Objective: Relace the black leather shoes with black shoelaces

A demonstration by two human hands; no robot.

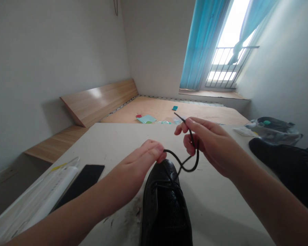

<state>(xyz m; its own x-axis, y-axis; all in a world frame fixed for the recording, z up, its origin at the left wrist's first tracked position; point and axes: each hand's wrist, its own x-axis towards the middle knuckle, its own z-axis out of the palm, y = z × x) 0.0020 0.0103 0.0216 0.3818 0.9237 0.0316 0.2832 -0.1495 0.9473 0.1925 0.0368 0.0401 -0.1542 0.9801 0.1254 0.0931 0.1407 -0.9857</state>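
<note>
A black leather shoe [166, 208] lies on the white table with its toe pointing away from me. Above its toe, my left hand [146, 157] pinches one end of a black shoelace [195, 165]. To the right and a little higher, my right hand [204, 138] grips the other part of the lace between thumb and fingers, its tip sticking out up and left. Between the hands the lace curves and crosses over itself just above the shoe. Lower down, some lacing runs across the shoe's front.
A dark phone [79, 184] and a white plastic-wrapped pack [41, 201] lie at left. Another black shoe [284, 167] and a clear plastic bag [274, 130] are at right. Behind the table [113, 136] stands a bed [205, 110] with small packets on it.
</note>
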